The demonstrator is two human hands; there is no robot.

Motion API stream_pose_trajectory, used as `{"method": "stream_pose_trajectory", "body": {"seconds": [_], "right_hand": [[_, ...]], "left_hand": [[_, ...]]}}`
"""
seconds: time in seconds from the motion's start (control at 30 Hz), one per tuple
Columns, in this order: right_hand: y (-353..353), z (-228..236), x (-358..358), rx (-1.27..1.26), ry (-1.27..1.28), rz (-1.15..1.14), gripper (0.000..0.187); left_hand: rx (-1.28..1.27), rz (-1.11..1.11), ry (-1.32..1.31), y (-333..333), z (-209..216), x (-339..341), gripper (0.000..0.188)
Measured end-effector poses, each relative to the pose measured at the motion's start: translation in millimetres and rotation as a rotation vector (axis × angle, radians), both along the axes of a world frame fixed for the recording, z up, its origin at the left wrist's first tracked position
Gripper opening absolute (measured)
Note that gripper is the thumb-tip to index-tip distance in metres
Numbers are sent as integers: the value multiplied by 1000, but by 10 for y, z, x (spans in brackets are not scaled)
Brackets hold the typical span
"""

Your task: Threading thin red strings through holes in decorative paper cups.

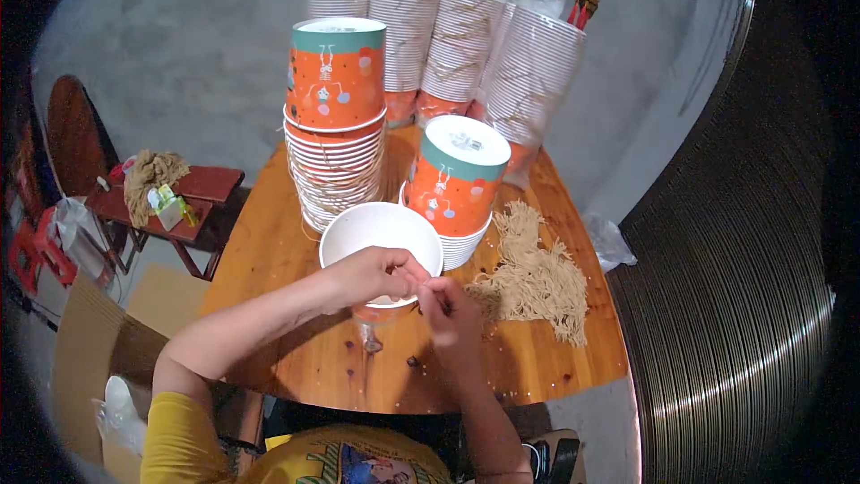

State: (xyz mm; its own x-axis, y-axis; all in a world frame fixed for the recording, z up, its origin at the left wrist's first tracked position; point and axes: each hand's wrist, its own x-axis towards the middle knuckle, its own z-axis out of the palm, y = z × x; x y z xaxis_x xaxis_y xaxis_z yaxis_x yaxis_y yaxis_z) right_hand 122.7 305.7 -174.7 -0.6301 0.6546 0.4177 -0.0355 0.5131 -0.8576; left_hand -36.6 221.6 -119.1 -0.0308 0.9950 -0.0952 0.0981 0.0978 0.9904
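Observation:
A white-lined paper bucket (372, 226) with an orange outside stands mouth up in front of me. Over its near right rim my left hand (383, 274) and my right hand (451, 312) meet, fingertips pinched together. Whatever lies between them is too small to tell. Just behind sits a short upside-down stack of orange and green paper buckets (452, 184). A taller upside-down stack (336, 81) rises at its left, with tan strings around its rims. Close to my right hand lies a loose pile of tan strings (542, 282).
Plastic-sleeved bucket stacks (461, 40) line the back of the wooden table (260, 305). A corrugated dark shutter (735, 296) curves along the right. At left, a red bench (210, 184) carries more tan strings (150, 181) and a small box. An open cardboard box (85, 332) sits below.

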Motion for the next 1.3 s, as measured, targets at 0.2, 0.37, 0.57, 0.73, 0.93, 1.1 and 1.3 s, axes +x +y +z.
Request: {"method": "stream_pose_trajectory", "body": {"seconds": [0.2, 0.37, 0.57, 0.73, 0.93, 1.1, 1.3], "right_hand": [[54, 62, 140, 15, -50, 55, 9], [-29, 199, 113, -43, -10, 5, 6], [39, 646, 322, 129, -192, 91, 10], [320, 843, 111, -200, -23, 498, 12], [566, 707, -17, -453, -106, 528, 25], [564, 463, -24, -574, 7, 370, 23], [369, 214, 250, -448, 41, 247, 25]], "left_hand": [[-27, 37, 7, 33, 149, 133, 19], [-12, 142, -65, 89, 44, 135, 12], [-16, 46, -28, 169, 61, 48, 15], [16, 26, 10, 201, 18, 103, 12], [-70, -28, 48, 209, -4, 76, 19], [-94, -44, -54, 199, -37, 70, 17], [-133, 17, -137, 246, -70, 75, 14]]}}
